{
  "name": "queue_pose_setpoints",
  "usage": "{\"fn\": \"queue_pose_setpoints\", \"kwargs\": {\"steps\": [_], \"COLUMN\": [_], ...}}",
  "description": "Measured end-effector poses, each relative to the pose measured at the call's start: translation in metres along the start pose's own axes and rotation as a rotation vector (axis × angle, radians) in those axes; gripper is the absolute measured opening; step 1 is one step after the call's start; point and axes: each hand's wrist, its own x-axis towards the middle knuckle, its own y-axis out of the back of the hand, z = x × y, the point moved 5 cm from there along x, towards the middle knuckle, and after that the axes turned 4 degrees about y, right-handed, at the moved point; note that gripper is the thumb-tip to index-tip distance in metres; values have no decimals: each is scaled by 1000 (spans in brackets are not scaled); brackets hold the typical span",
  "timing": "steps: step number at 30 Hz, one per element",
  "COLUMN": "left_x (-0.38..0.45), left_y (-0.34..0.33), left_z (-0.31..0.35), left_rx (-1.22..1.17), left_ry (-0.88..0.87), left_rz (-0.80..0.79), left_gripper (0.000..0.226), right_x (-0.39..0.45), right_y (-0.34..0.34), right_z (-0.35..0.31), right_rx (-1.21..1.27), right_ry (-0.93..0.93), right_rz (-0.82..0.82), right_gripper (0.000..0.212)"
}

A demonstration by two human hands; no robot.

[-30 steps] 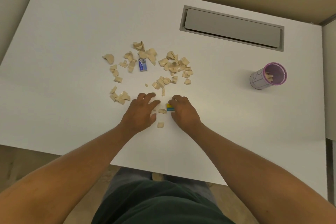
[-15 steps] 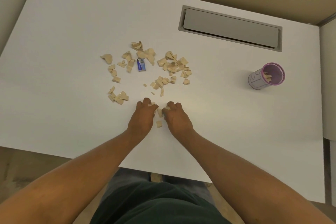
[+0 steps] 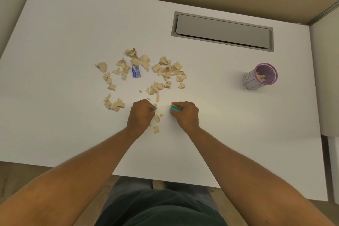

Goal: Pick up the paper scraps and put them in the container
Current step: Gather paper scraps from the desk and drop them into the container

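On the white bench [image 3: 64, 42], tan paper scraps [image 3: 165, 69] lie scattered in the middle. The left hand [image 3: 140, 113] has its fingers curled, pinching at scraps near the front edge of the pile. The right hand [image 3: 185, 114] grips a small blue and yellow eraser [image 3: 175, 109]. The purple mesh container [image 3: 259, 79] stands well apart to the right, a few scraps inside

White table with torn paper, two small boxes and a cup

The white table [image 3: 73, 134] carries beige paper scraps [image 3: 165, 69] scattered across its middle, a small blue box [image 3: 136, 71] among the far ones, a blue-and-yellow box [image 3: 175, 108] nearer, a pink-rimmed container [image 3: 256, 80] well apart at right, and a grey recessed panel [image 3: 222, 32] at far right.
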Motion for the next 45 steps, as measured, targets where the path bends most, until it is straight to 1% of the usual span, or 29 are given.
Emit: {"fn": "queue_pose_setpoints", "kwargs": {"steps": [2,4,6,8,11,16,19,21,25,28,30,32,33,35,39,42,45], "left_x": [1,4,7,10,14,15,13,11,8,6,7,9,10,11,17,26,37], "left_y": [-1,-1,-5,-10,-21,-41,-53,-59,-69,-74,-77,-80,-81,-84,-93,-107,-126], "left_z": [15,35,60,89,135,207,237,251,266,271,274,278,282,293,337,379,412], "left_rx": [-38,-101,-155,-186,-213,-226,-212,-201,-202,-198,-192,-180,-173,-165,-154,-160,-140], "left_ry": [-27,-39,-46,-85,-179,-306,-352,-375,-386,-389,-395,-401,-403,-408,-462,-474,-449], "left_rz": [1,14,18,14,-8,-45,-35,-29,-25,-24,-25,-29,-32,-41,-77,-121,-167], "left_gripper": [16,16,15,15,14,12,11,11,11,11,11,11,11,11,10,14,16], "right_x": [0,0,1,3,11,30,47,62,95,108,110,109,109,109,103,90,75], "right_y": [16,34,53,76,126,231,282,303,317,319,320,323,325,332,351,358,359], "right_z": [5,11,16,18,17,17,19,20,24,27,29,30,31,34,44,59,73], "right_rx": [214,374,481,538,497,311,168,76,-257,-383,-418,-436,-429,-328,-2,224,352], "right_ry": [-98,-162,-185,-177,-121,47,90,95,41,56,94,145,164,156,98,31,-8], "right_rz": [47,88,130,185,304,531,614,593,384,258,224,244,270,352,589,649,661], "right_gripper": [33,34,37,38,36,34,33,34,44,44,39,35,36,38,26,20,17]}}
